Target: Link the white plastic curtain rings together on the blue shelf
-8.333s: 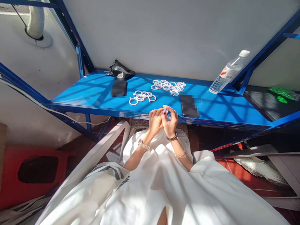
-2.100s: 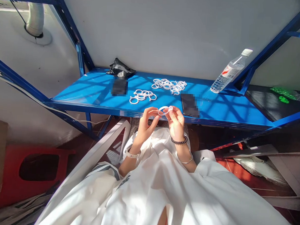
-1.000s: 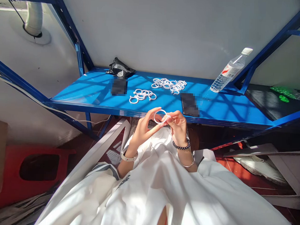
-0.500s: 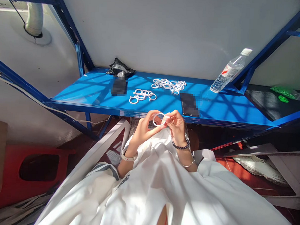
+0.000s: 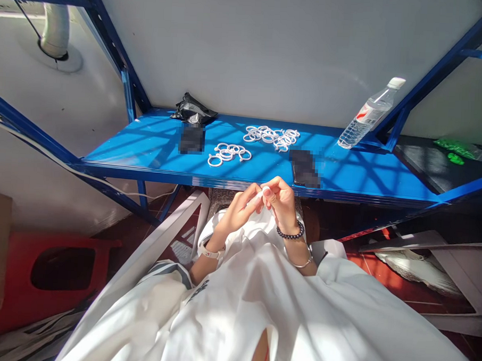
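- Nearest you, the white garment (image 5: pixel 253 277) covers your lap, and both your hands are above it, just short of the table edge.
- Your left hand (image 5: pixel 237 211) has its fingers drawn together, the tips meeting the right hand's; they seem to be pinching the same small piece.
- Your right hand (image 5: pixel 280 204) is pinching between thumb and bent forefinger, the dark beaded bracelet (image 5: pixel 290 230) at its wrist.
- The white ring (image 5: pixel 265 189) is between your two sets of fingertips, mostly hidden; only a pale sliver shows.
- Half a second ago you had its hoop open to view, left fingers spread around it; now those fingers have closed in and the hoop is covered. That reads as close fingertip work on the ring, though you can't tell from here what state it is in.
- Past your hands, the dark phone (image 5: pixel 304 170) lies near the front edge of the blue table (image 5: pixel 361 175), to the right.
- To the left lies the nearer group of white rings (image 5: pixel 226 157); beyond it, the farther group of white rings (image 5: pixel 269 135). Both are as they were, so neither pile has gained or lost visibly.
- At the back sit the black bag (image 5: pixel 193 112) and, right, the water bottle (image 5: pixel 365 117).
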{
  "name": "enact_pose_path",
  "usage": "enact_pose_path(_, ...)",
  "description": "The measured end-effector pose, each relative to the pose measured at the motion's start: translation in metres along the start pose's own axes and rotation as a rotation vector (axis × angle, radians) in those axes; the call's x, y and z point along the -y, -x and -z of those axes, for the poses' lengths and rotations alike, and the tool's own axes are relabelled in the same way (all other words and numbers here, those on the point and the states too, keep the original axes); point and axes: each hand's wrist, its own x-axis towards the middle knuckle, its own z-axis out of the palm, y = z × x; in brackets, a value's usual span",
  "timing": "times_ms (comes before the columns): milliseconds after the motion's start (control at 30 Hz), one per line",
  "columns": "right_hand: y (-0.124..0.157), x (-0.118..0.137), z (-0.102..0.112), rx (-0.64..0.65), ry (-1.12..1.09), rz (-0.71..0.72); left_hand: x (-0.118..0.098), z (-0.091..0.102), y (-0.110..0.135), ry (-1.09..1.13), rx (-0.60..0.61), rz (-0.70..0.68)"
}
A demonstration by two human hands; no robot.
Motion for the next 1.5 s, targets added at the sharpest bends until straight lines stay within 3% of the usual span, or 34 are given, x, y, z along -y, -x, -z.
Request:
enact_pose_path(400, 0.0, 0.002, 0.001, 0.03, 0.084, -0.045, 0.007, -0.001, 0.003, 0.257, -0.02, 0.179)
enact_pose_path(767, -0.003, 0.001, 0.004, 0.061, 0.073, -0.07, 0.0, -0.002, 0.0, 0.482, 0.077, 0.312)
enact_pose_path(1033, -0.003, 0.002, 0.007, 0.085, 0.14, -0.033, -0.006, -0.002, -0.005, 0.485, 0.086, 0.412)
enact_pose_path(1500, -0.003, 0.001, 0.007, 0.111, 0.123, -0.01, -0.005, 0.0, -0.004, 0.49, 0.117, 0.416)
